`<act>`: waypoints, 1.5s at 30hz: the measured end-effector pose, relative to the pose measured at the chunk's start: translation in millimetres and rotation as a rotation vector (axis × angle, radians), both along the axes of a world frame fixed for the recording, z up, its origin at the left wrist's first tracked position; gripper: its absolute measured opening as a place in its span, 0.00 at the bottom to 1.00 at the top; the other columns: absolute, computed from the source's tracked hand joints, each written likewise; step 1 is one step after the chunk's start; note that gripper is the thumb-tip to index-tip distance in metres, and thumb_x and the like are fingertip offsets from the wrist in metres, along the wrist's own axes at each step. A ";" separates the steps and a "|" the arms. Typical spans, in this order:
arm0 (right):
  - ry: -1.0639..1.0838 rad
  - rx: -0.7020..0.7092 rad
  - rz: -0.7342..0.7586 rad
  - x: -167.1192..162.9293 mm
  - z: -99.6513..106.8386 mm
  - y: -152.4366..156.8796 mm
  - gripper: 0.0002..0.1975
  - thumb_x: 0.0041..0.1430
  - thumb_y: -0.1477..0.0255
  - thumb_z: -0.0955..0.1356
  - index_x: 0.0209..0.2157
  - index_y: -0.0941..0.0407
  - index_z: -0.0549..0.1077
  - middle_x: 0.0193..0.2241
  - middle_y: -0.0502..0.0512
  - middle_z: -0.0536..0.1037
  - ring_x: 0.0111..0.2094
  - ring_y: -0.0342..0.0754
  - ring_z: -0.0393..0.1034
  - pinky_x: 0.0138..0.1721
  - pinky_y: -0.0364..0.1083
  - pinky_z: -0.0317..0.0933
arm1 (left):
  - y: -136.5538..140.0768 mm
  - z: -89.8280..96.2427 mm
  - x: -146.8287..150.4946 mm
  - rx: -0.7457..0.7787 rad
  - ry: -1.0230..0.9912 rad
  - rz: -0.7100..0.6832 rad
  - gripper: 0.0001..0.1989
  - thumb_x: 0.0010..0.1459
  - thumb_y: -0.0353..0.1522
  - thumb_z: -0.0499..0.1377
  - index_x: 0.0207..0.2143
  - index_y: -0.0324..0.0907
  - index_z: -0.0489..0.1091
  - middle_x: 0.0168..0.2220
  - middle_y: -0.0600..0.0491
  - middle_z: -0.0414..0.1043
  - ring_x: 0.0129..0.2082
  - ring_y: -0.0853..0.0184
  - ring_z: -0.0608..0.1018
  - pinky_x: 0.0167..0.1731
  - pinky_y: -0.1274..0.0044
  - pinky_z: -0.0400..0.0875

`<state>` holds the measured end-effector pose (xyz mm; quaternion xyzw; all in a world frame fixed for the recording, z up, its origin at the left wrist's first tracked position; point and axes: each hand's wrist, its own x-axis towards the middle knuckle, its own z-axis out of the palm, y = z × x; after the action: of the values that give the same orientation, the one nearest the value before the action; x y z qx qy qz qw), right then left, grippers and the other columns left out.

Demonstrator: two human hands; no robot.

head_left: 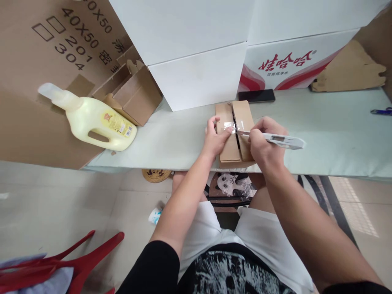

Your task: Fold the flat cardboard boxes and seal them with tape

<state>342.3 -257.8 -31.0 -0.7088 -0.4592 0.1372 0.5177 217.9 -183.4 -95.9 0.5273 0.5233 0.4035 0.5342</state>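
Note:
A small brown cardboard box (229,150) rests at the front edge of the cloth-covered table, its two top flaps meeting along a dark seam. Shiny clear tape (229,126) lies across the middle of that seam. My left hand (214,138) is spread over the left flap, thumb on the tape and fingers at the box's left side. In my right hand (267,143) is a white utility knife (289,141), held like a pen. Its blade reaches the seam by the tape, close to my left thumb.
Behind the box a black phone (257,96) lies before stacked white cartons (202,77). Leftward stand a yellow detergent bottle (101,122), an opened brown box (137,94) and a large printed carton (36,106). Blue-handled scissors (381,111) lie far right. A red chair (82,261) stands lower left.

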 end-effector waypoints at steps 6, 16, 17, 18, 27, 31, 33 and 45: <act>0.362 0.245 0.063 17.1 6.0 -14.5 0.04 0.41 0.73 0.63 0.25 0.52 0.65 0.16 0.47 0.68 0.15 0.44 0.60 0.16 0.45 0.50 | -1.5 4.0 -1.9 -0.019 -0.028 -0.021 0.25 0.60 0.33 0.68 0.56 0.53 0.63 0.59 0.50 0.65 0.64 0.58 0.70 0.65 0.64 0.65; -0.141 -0.279 -0.229 96.1 -55.7 -30.4 0.06 0.56 0.63 0.68 0.33 0.49 0.68 0.22 0.51 0.68 0.23 0.49 0.59 0.33 0.54 0.52 | -1.6 6.4 -3.4 -0.043 -0.013 -0.008 0.24 0.60 0.35 0.69 0.55 0.54 0.64 0.60 0.50 0.63 0.64 0.55 0.69 0.67 0.62 0.63; -0.202 -0.321 -0.214 106.4 -67.4 -31.0 0.07 0.55 0.63 0.69 0.31 0.48 0.68 0.22 0.51 0.66 0.23 0.48 0.55 0.33 0.54 0.50 | -1.9 7.5 -3.1 -0.050 -0.009 -0.007 0.24 0.60 0.35 0.69 0.55 0.54 0.64 0.60 0.49 0.63 0.64 0.56 0.69 0.67 0.62 0.63; -0.246 -0.331 -0.174 116.0 -78.7 -31.2 0.07 0.53 0.64 0.71 0.30 0.48 0.68 0.24 0.52 0.65 0.23 0.47 0.53 0.33 0.53 0.48 | -2.2 8.7 -2.7 -0.057 -0.004 -0.006 0.24 0.60 0.34 0.69 0.55 0.54 0.63 0.60 0.49 0.63 0.64 0.56 0.69 0.67 0.62 0.63; -0.339 -0.350 -0.031 148.6 -126.0 -32.8 0.06 0.45 0.72 0.68 0.28 0.47 0.72 0.26 0.56 0.66 0.26 0.48 0.49 0.35 0.54 0.45 | -4.1 15.8 -1.9 -0.068 0.006 -0.016 0.24 0.61 0.33 0.68 0.54 0.53 0.63 0.61 0.50 0.62 0.66 0.56 0.67 0.67 0.62 0.61; -0.386 -0.355 -0.037 145.4 -125.4 -35.6 0.09 0.46 0.71 0.68 0.32 0.47 0.75 0.28 0.58 0.68 0.29 0.51 0.54 0.37 0.57 0.48 | -3.7 14.9 -1.5 -0.053 0.009 -0.006 0.23 0.60 0.32 0.68 0.54 0.53 0.63 0.60 0.50 0.63 0.67 0.56 0.66 0.68 0.62 0.60; -0.413 -0.386 -0.071 140.7 -119.2 -37.0 0.13 0.46 0.71 0.69 0.37 0.46 0.77 0.31 0.61 0.71 0.32 0.56 0.60 0.38 0.59 0.52 | -4.0 15.7 -1.5 -0.047 0.016 -0.007 0.23 0.60 0.32 0.68 0.54 0.53 0.63 0.61 0.50 0.63 0.67 0.56 0.66 0.68 0.62 0.60; -0.503 -0.041 0.442 23.3 -26.0 -36.4 0.39 0.59 0.54 0.67 0.68 0.53 0.61 0.69 0.65 0.63 0.70 0.66 0.57 0.67 0.66 0.56 | -2.0 6.3 -0.8 -0.014 -0.025 -0.019 0.25 0.59 0.36 0.70 0.55 0.54 0.64 0.59 0.52 0.65 0.64 0.57 0.70 0.66 0.63 0.63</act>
<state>365.6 -294.1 -57.0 -0.6140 -0.7123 0.0760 0.3313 217.1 -185.4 -89.6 0.5235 0.5143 0.4013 0.5480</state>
